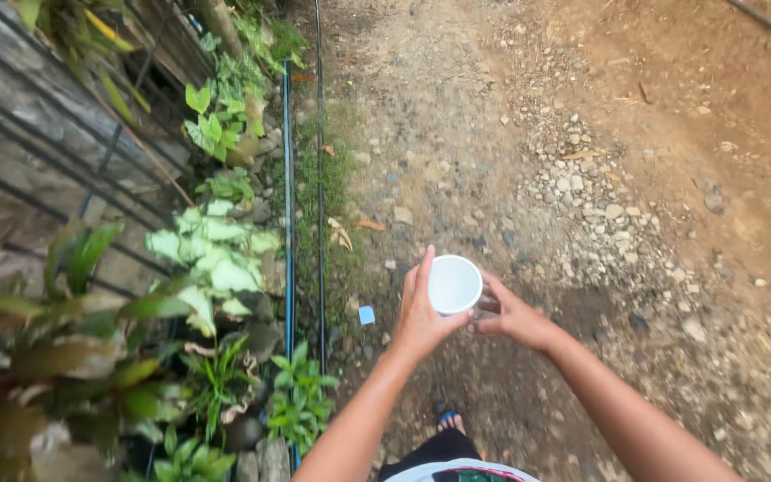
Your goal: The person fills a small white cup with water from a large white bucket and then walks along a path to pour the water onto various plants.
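The left hand (418, 314) wraps its fingers around the small round white plastic cup (454, 285), which sits near the picture's centre, while the right hand (512, 317) pinches its lower side from four o'clock. At nine o'clock run two thin dark hoses (319, 178) beside pale-leaved plants (216, 254). Standing on loose grey gravel (582, 187), a slipping foot could probably tip the open cup and spill whatever it carries.

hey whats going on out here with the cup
A person stands on a gravel and dirt path, looking down at their own hands. The left hand grips a white cup by its side, open top up, and it looks empty inside. The right hand touches the cup's far side with its fingers. To the left run thin pipes along the ground, beside leafy plants and a metal fence.
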